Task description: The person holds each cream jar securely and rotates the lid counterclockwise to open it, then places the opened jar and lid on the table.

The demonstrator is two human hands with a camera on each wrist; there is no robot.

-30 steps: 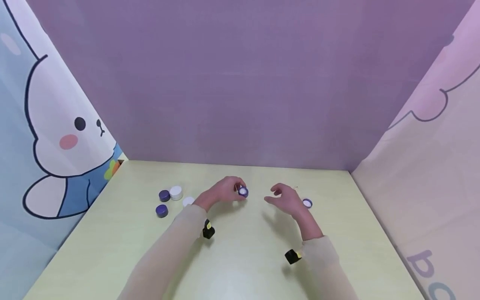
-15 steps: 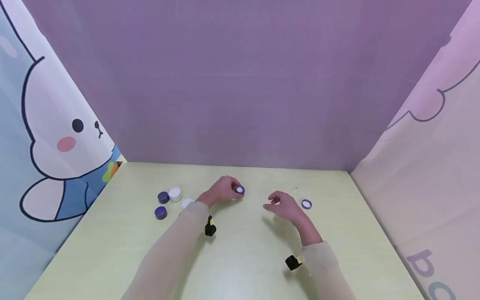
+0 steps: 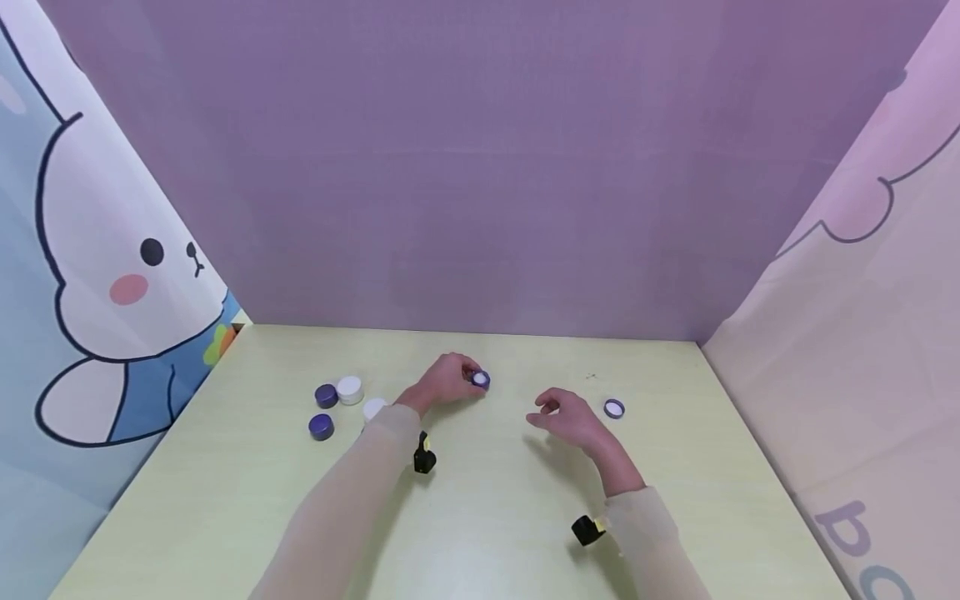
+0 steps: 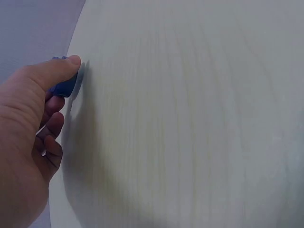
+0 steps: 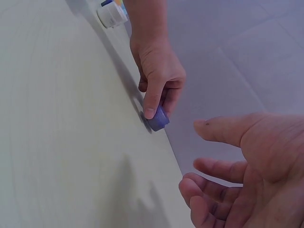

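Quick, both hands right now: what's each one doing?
Left hand: closed, pinching a purple cap.
Right hand: open, loosely curled, holding nothing.

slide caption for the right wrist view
Left hand pinching a purple cap, the empty right hand nearby and a white cap in the background.

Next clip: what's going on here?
A person's left hand pinches a small, round, purple cap with a white inside at a pale wood-grain table. The right hand holds nothing; a similar cap lies to its right. Two purple round caps and two white round caps sit left of the left hand.
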